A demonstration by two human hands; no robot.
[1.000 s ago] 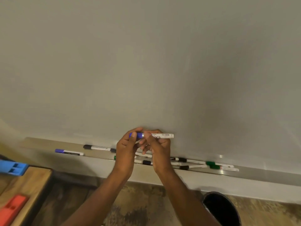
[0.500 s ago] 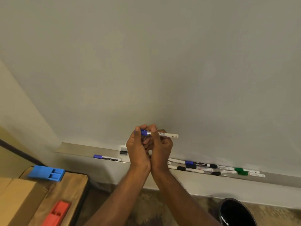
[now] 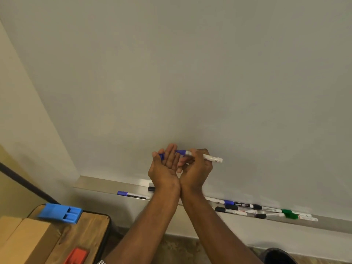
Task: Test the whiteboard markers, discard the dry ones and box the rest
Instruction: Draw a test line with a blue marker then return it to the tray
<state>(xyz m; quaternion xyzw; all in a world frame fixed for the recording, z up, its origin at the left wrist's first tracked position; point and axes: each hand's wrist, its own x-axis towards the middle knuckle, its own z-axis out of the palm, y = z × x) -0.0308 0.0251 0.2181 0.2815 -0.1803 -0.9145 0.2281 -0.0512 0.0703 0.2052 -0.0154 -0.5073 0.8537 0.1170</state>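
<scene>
Marker held in front of the whiteboard, cap just off.
Right hand grips the barrel; left hand pinches the cap. Best keep the cap in hand, press the tip flat and draw one firm stroke. Barrel print is too small to read.

One head-worn view looks forward and down, close to a whiteboard. Its tray crosses the lower frame; a tabletop sits lower left.

Matt whiteboard, wood tbl.
</scene>
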